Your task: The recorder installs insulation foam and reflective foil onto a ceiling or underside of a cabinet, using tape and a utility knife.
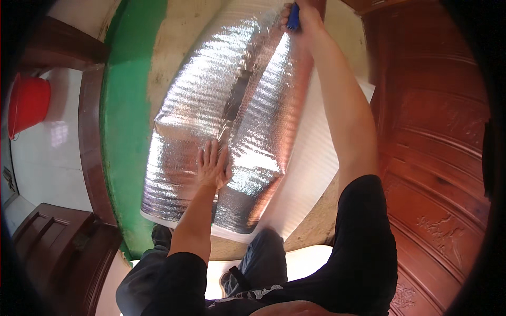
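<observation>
A shiny silver foil sheet [203, 95], ribbed and creased, spreads across the middle in front of me. My left hand [213, 167] lies on it with fingers stretched out, pressing near a dark lengthwise strip or gap [238, 92]. At the far end, my right hand [305, 20] is closed around a blue handle [293, 18]; the rest of that tool is hidden or blurred. The sheet's right side looks folded over, its edge tinted reddish by reflection. A pale white sheet [313, 158] extends from under the foil on the right.
Beneath the foil is a worn surface, painted green [126, 142] on the left and bare tan elsewhere. A carved reddish-brown wooden panel [437, 158] stands along the right. At left are a red bucket [31, 102] and dark brown wooden furniture [52, 242]. My legs are close to the near edge.
</observation>
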The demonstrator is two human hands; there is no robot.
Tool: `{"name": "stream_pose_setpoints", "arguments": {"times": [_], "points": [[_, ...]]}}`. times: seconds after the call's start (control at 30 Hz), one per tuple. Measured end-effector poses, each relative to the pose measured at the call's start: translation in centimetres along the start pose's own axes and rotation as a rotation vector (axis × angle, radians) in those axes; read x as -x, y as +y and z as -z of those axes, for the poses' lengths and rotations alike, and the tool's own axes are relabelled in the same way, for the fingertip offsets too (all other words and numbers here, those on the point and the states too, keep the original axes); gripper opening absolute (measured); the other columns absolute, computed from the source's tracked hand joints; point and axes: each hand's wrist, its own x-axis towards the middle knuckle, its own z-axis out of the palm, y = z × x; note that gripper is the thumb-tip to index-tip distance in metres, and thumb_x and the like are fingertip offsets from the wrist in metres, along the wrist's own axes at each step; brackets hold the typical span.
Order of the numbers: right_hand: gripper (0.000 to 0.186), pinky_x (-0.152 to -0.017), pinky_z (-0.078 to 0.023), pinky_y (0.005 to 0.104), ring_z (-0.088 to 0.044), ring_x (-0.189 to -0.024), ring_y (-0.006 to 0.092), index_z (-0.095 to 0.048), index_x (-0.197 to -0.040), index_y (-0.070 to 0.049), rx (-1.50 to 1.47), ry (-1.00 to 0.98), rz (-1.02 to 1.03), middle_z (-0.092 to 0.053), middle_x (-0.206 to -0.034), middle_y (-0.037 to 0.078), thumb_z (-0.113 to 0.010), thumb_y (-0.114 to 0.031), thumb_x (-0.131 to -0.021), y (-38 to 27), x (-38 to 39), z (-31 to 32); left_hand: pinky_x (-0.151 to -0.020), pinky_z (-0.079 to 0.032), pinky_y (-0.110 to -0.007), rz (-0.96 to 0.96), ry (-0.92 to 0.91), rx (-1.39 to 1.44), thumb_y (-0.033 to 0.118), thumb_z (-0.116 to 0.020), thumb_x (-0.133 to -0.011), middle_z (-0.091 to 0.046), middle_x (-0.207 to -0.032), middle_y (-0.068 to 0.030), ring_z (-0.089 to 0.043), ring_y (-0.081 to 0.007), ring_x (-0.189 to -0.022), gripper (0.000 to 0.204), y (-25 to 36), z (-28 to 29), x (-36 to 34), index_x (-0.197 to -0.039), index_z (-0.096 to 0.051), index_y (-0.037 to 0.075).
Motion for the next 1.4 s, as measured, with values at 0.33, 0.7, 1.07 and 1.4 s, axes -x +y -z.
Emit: {"name": "stream_pose_setpoints", "arguments": {"times": [0.33,0.7,1.07,1.4], "points": [[0.047,-0.044,-0.042,0.0319,-0.048,-0.046,0.0157,-0.054,-0.077,-0.014,-0.032,-0.034,0.248,-0.052,-0.058,0.001,-0.044,-0.052,-0.101,-10.7,-5.0,-0.2,-0.121,-0.002,-0.051,-0.047,0.027,0.004,0.041,-0.043,-0.091,-0.017,-0.163,-0.0122,-0.008,-0.0319,-0.151,0.067,0.2,-0.9,-0.5,-0.153,-0.032,0.016],[0.038,-0.042,-0.041,0.0265,-0.05,-0.048,0.0119,-0.054,-0.095,-0.011,0.154,0.296,0.083,-0.054,-0.064,0.002,-0.048,-0.047,-0.102,12.7,27.5,12.6,-0.12,-0.012,-0.052,-0.072,0.277,0.025,0.034,-0.049,-0.087,-0.033,-0.156,-0.0138,-0.022,-0.0337,-0.148,0.06,0.8,0.1,0.2,-0.142,-0.048,0.012],[0.031,-0.029,-0.035,0.0302,-0.042,-0.034,0.0146,-0.047,-0.098,-0.013,-0.072,1.016,-0.288,-0.038,-0.05,0.0,-0.049,-0.044,-0.1,35.5,79.7,23.9,-0.092,-0.052,-0.047,0.202,0.059,-0.31,0.011,-0.049,-0.094,-0.056,-0.13,-0.027,-0.062,-0.0381,-0.112,0.036,-6.2,8.3,3.9,-0.129,-0.056,0.005],[0.027,-0.045,-0.042,0.0258,-0.048,-0.05,0.0099,-0.05,-0.101,-0.011,0.039,0.518,0.126,-0.048,-0.067,0.0,-0.051,-0.038,-0.102,32.8,76.6,12.0,-0.08,-0.056,-0.046,0.0,0.558,-0.899,0.02,-0.046,-0.092,-0.068,-0.097,-0.0217,-0.068,-0.0368,-0.088,0.029,-14.0,46.8,12.1,-0.097,-0.065,-0.001]]}}
